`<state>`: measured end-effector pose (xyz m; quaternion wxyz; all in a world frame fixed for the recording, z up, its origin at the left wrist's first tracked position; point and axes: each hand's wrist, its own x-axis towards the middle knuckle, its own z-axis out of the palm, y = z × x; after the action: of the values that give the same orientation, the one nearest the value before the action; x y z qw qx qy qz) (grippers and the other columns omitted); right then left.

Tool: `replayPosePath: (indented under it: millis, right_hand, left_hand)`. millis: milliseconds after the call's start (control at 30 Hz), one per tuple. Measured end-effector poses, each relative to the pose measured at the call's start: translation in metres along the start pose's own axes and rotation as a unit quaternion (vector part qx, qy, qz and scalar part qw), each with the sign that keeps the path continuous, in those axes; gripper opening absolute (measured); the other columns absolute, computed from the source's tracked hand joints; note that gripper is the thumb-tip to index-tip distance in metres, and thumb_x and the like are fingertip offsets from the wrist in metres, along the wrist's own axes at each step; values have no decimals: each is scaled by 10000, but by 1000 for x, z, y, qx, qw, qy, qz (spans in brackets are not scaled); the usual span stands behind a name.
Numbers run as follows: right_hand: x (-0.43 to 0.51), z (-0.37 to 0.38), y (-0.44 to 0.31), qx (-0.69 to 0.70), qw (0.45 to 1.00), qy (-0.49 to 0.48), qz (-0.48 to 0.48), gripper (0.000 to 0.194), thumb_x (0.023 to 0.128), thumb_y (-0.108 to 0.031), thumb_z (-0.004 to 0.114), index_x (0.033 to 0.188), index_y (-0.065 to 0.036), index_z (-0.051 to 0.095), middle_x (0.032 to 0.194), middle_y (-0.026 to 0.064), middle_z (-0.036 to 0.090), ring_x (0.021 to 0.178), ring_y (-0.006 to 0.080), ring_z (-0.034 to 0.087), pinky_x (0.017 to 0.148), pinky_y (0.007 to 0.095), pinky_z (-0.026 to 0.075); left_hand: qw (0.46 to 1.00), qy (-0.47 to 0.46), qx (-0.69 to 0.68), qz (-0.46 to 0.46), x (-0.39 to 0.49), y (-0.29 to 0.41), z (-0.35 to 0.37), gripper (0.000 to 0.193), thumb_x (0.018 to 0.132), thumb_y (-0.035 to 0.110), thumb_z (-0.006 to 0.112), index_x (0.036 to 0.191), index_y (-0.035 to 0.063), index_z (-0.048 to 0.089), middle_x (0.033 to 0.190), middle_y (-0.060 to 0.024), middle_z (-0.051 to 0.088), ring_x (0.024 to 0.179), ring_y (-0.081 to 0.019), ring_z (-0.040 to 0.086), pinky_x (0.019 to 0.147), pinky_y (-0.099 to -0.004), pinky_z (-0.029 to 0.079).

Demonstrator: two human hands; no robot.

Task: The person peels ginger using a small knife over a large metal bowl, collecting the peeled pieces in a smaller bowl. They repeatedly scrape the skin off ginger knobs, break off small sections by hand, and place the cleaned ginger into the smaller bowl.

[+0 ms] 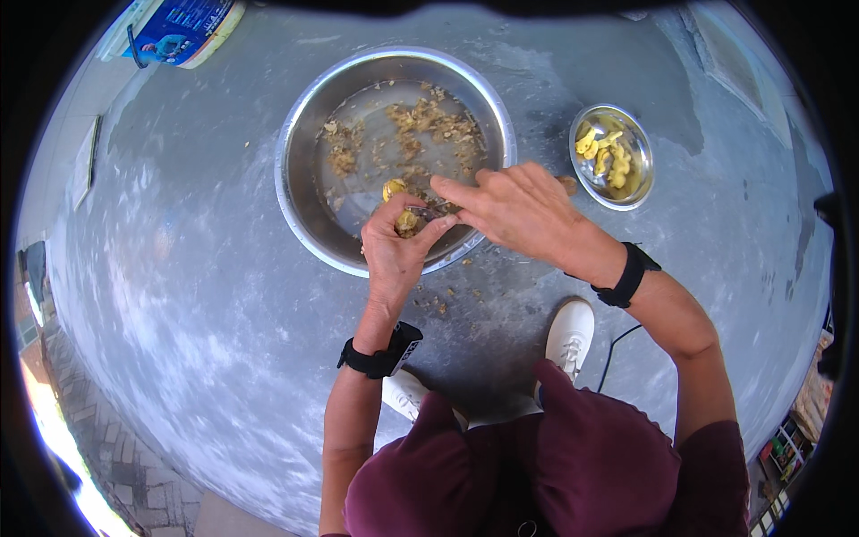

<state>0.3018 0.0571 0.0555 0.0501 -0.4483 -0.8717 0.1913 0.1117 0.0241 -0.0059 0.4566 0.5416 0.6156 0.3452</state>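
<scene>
My left hand (397,235) grips a knobbly piece of ginger root (394,190), partly peeled and yellow, over the near side of a wide stainless steel basin (295,221). Cloudy water with brown peel scraps (429,121) lies in the basin. My right hand (517,208) pinches a small metal tool (429,211) against the ginger, close to my left thumb; the fingers hide most of it, so its kind cannot be told. To the right, a small oval-looking steel bowl (577,158) holds several peeled yellow ginger pieces (619,168) in water.
Peel crumbs (443,307) dot the grey concrete floor (201,268) near the basin. A brown lump (568,185) sits beside the small bowl. A blue printed bucket (181,30) stands at the upper left. White shoes (570,335) and a black cable (609,356) are close to me.
</scene>
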Motion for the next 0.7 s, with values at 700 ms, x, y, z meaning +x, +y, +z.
replayPosePath:
  millis: [700]
  right_hand:
    - [-20,11,6,111,981,17,161,312,915,-308,604,1113,-81,527,697,197,626,630,355,629,540,434,458]
  left_hand:
    - [945,-203,-248,-73,6,10,-32,634,793,163,485,1402,19,381,1036,-64,573,923,-148,539,831,-276,442]
